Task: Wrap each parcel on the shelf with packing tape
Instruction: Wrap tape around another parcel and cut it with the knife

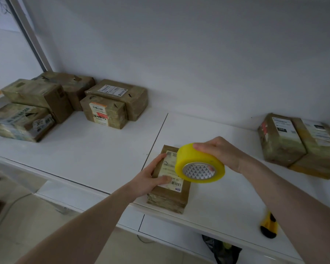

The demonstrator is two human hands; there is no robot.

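At the back left corner of the white shelf (95, 145) stands a group of brown parcels (69, 103), some stacked, all looking already covered with shiny tape. Near the front edge, about the middle, one small parcel (169, 189) lies flat with its label up. The left hand (151, 180) rests on this parcel, fingers fairly straight and pressing on the label, so it holds the box down and does not clamp it. The right hand (220, 153) grips a yellow roll of tape (198, 162) from above, fingers curled around its outer side, and holds it just over the far end of the small parcel. I cannot tell if a free end of tape is stuck to the box.

I judge that the step in hand is taping this small parcel. The next move calls for pressing the tape end on the box and pulling the roll around it while the left hand keeps it steady.

At the back right corner lie two more parcels (297, 141), and near the front right edge a yellow cutter (269, 224).
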